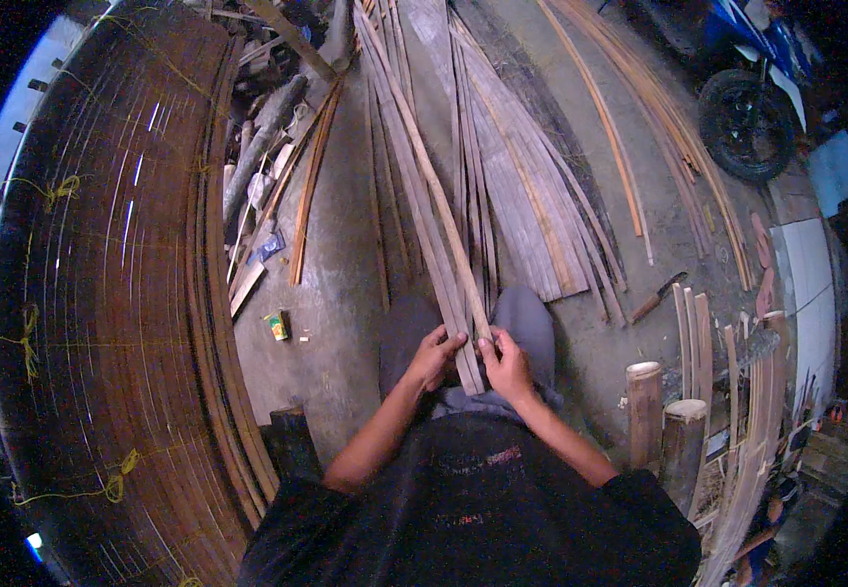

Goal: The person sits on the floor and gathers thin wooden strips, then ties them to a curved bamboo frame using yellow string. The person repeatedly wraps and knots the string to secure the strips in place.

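Several long bamboo strips run away from my lap toward the far edge of the floor. My left hand (434,358) is closed around the near end of a greyish bamboo strip (428,264). In my right hand (505,366), thumb on top, is the end of a lighter tan bamboo strip (443,210). The two strips lie close together between my knees, and the grey one's end reaches past my fingers. More thin strips (473,196) lie just beyond, under and beside them.
A slatted bamboo panel (130,293) tied with yellow cord stands at left. Flat grey boards (522,176) lie ahead. A knife (661,296), cut bamboo posts (644,411) and upright strips (756,421) are at right. A motorbike wheel (747,125) is far right; a small green box (278,327) lies left.
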The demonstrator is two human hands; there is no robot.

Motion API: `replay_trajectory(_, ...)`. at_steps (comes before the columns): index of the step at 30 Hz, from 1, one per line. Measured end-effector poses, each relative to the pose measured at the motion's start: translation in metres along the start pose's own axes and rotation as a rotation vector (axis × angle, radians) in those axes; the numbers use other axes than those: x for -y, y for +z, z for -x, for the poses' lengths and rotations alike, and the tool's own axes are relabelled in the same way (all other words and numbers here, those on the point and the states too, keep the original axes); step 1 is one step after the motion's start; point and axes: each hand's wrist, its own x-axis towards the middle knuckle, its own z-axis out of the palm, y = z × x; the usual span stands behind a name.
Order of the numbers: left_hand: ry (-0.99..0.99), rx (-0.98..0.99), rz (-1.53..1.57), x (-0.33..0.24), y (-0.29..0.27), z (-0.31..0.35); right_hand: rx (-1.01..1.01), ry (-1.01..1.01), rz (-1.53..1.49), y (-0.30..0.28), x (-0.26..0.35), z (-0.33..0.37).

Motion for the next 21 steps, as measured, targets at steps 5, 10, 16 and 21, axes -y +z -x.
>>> replay_trajectory(5, 0.005, 0.011, 0.010, -0.004, 0.002, 0.000, 0.006, 0.001, 0.051, 0.004, -0.009, -0.001)
replay_trajectory(10, -0.016, -0.011, 0.064, 0.000, 0.001, -0.002, -0.019, -0.019, 0.023, 0.005, -0.006, -0.004)
replay_trajectory(16, 0.004, -0.022, 0.058, 0.007, -0.006, -0.006, -0.115, -0.018, -0.125, -0.034, 0.040, 0.000)
replay_trajectory(21, -0.021, -0.020, 0.052, 0.005, 0.000, -0.005, -0.342, -0.106, -0.071, -0.066, -0.015, -0.029)
